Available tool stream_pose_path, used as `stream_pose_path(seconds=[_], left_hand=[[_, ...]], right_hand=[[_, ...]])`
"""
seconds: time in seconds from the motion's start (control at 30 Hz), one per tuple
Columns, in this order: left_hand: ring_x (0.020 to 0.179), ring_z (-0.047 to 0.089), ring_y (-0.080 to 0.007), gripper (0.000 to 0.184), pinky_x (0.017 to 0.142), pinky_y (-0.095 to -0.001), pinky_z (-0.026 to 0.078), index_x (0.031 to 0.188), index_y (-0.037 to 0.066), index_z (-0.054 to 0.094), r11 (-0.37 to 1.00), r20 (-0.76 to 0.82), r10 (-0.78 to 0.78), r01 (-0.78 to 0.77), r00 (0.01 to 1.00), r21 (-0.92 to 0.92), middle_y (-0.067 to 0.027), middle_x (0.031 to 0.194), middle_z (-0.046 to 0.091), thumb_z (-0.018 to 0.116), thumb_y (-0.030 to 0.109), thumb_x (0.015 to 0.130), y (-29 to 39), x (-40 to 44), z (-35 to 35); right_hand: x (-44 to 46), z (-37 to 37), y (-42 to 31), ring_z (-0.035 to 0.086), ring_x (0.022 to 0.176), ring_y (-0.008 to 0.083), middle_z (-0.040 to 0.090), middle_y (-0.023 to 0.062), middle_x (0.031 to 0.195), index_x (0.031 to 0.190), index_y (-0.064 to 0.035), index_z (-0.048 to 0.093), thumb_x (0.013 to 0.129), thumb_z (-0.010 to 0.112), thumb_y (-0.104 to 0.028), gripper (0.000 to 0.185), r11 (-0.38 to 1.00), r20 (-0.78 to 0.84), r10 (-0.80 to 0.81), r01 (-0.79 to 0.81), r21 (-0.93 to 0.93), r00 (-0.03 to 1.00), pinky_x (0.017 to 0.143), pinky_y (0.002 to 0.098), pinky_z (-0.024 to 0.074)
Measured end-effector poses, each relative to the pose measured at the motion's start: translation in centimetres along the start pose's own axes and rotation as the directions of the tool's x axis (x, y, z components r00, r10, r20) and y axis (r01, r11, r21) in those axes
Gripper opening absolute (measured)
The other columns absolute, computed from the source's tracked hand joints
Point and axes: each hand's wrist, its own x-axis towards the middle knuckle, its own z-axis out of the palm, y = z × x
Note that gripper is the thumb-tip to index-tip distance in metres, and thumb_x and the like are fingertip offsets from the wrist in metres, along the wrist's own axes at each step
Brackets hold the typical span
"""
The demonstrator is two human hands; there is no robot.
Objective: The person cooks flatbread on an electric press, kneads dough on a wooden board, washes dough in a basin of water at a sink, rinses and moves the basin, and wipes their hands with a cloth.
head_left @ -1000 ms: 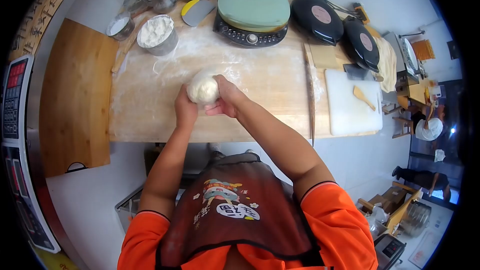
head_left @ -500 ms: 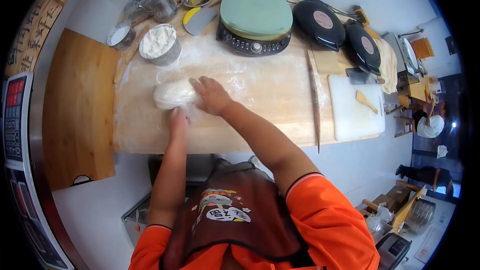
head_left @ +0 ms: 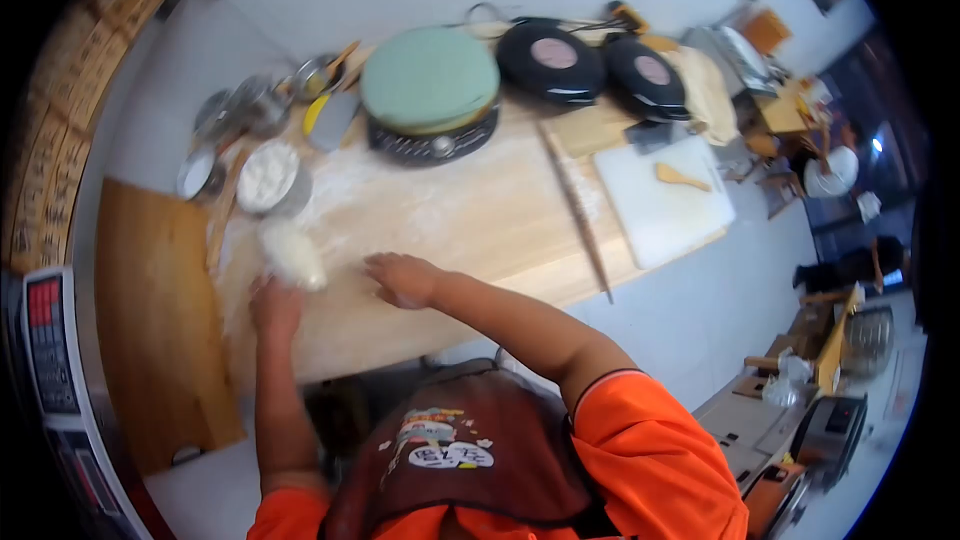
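A pale, smooth lump of dough (head_left: pixel 292 253) lies on the floured wooden board (head_left: pixel 450 225), toward its left side. My left hand (head_left: pixel 275 306) is at the near edge of the dough, its blurred fingertips reaching up against it and not wrapped around it. To the right of the dough, my right hand (head_left: pixel 402 280) hovers over or rests on the board, apart from the dough. Its fingers point left, loosely spread, with nothing in them. Just beyond the dough stands a metal container of flour (head_left: pixel 290 192).
Behind are a green-lidded electric griddle (head_left: pixel 430 75) and two black round appliances (head_left: pixel 550 65). A rolling pin (head_left: pixel 575 210) lies beside a white cutting board (head_left: pixel 655 215) with a wooden spatula (head_left: pixel 682 177). A scraper (head_left: pixel 335 122) sits at back left. Another person (head_left: pixel 832 168) is far right.
My right hand has come off the dough and moved away to its right. My left hand stays at the near edge of the dough. The camera view has turned and shifted.
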Motion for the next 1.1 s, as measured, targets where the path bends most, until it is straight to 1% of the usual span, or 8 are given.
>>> stream_pose_path(seconds=[0.17, 0.3, 0.33, 0.43, 0.53, 0.7, 0.83, 1.1], left_hand=[[0.123, 0.050, -0.0389, 0.048, 0.104, -0.0442, 0.041, 0.131, -0.003, 0.052, 0.916, -0.258, 0.281, -0.338, 0.924, -0.215, -0.0242, 0.132, 0.054, 0.062, 0.021, 0.090, 4.7, -3.9, -7.4], [0.123, 0.050, -0.0403, 0.049, 0.105, -0.0447, 0.039, 0.131, -0.004, 0.053, 0.835, -0.174, 0.471, -0.501, 0.865, -0.228, -0.0251, 0.132, 0.054, 0.063, 0.023, 0.090, 14.2, -6.3, -9.1], [0.123, 0.050, -0.0403, 0.050, 0.105, -0.0451, 0.038, 0.130, -0.004, 0.053, 0.816, -0.129, 0.522, -0.538, 0.843, -0.214, -0.0254, 0.132, 0.054, 0.064, 0.025, 0.090, 17.1, -7.2, -9.0], [0.126, 0.048, -0.0392, 0.055, 0.108, -0.0485, 0.032, 0.128, -0.003, 0.055, 0.695, 0.014, 0.718, -0.716, 0.696, -0.063, -0.0247, 0.132, 0.054, 0.065, 0.033, 0.088, 26.1, -10.4, -8.0], [0.129, 0.046, -0.0378, 0.059, 0.109, -0.0518, 0.027, 0.127, -0.002, 0.056, 0.456, -0.019, 0.889, -0.889, 0.457, -0.036, -0.0228, 0.132, 0.055, 0.066, 0.040, 0.086, 35.3, -13.5, -5.0], [0.134, 0.043, -0.0347, 0.058, 0.112, -0.0517, 0.025, 0.130, 0.004, 0.057, 0.059, 0.088, 0.995, -0.976, 0.042, -0.209, -0.0183, 0.134, 0.056, 0.063, 0.043, 0.087, 49.5, -23.7, -5.6], [0.136, 0.042, -0.0328, 0.061, 0.112, -0.0493, 0.028, 0.134, 0.002, 0.053, -0.256, 0.162, 0.946, -0.953, -0.282, -0.164, -0.0177, 0.140, 0.052, 0.061, 0.044, 0.090, 56.4, -29.2, -4.3], [0.136, 0.040, -0.0334, 0.060, 0.113, -0.0564, 0.025, 0.138, 0.008, 0.050, -0.465, 0.358, 0.802, -0.876, -0.479, -0.130, -0.0159, 0.141, 0.051, 0.056, 0.048, 0.093, 66.5, -33.4, -1.0]], right_hand=[[-16.6, -5.7, 3.0, 0.056, 0.111, 0.0377, 0.059, 0.0207, 0.117, 0.117, 0.0001, 0.059, 0.087, 0.058, -0.019, 0.035, 0.948, -0.210, 0.314, -0.318, 0.018, 0.926, 0.094, 0.0452, 0.0474], [-32.3, -5.3, 4.6, 0.053, 0.118, 0.0385, 0.054, 0.0206, 0.129, 0.129, -0.0038, 0.055, 0.089, 0.058, -0.021, 0.044, 0.770, -0.315, 0.613, -0.637, 0.034, 0.724, 0.099, 0.0446, 0.0458], [-35.7, -6.1, 3.1, 0.053, 0.119, 0.0387, 0.055, 0.0207, 0.128, 0.128, -0.0038, 0.055, 0.089, 0.058, -0.021, 0.042, 0.656, -0.270, 0.744, -0.745, 0.121, 0.611, 0.100, 0.0444, 0.0456], [-47.1, -3.7, 2.8, 0.052, 0.120, 0.0369, 0.054, 0.0189, 0.129, 0.129, -0.0046, 0.055, 0.092, 0.058, -0.025, 0.043, 0.519, -0.344, 0.826, -0.841, 0.156, 0.446, 0.100, 0.0444, 0.0451], [-57.3, -2.4, -0.3, 0.053, 0.121, 0.0362, 0.054, 0.0186, 0.131, 0.129, -0.0046, 0.056, 0.093, 0.057, -0.030, 0.044, 0.342, -0.344, 0.905, -0.909, 0.236, 0.251, 0.101, 0.0440, 0.0451], [-71.3, 4.7, -4.8, 0.054, 0.119, 0.0357, 0.059, 0.0207, 0.126, 0.127, -0.0041, 0.059, 0.093, 0.058, -0.035, 0.046, 0.018, -0.324, 0.938, -0.915, 0.402, -0.124, 0.100, 0.0431, 0.0452], [-76.3, 10.6, -9.2, 0.056, 0.118, 0.0372, 0.061, 0.0218, 0.123, 0.125, -0.0022, 0.060, 0.092, 0.059, -0.039, 0.050, -0.161, -0.198, 0.935, -0.849, 0.503, -0.295, 0.100, 0.0437, 0.0452], [-76.4, 20.2, -14.2, 0.056, 0.121, 0.0376, 0.061, 0.0233, 0.126, 0.127, -0.0005, 0.060, 0.092, 0.056, -0.040, 0.052, -0.380, 0.044, 0.878, -0.637, 0.671, -0.477, 0.104, 0.0434, 0.0425]])
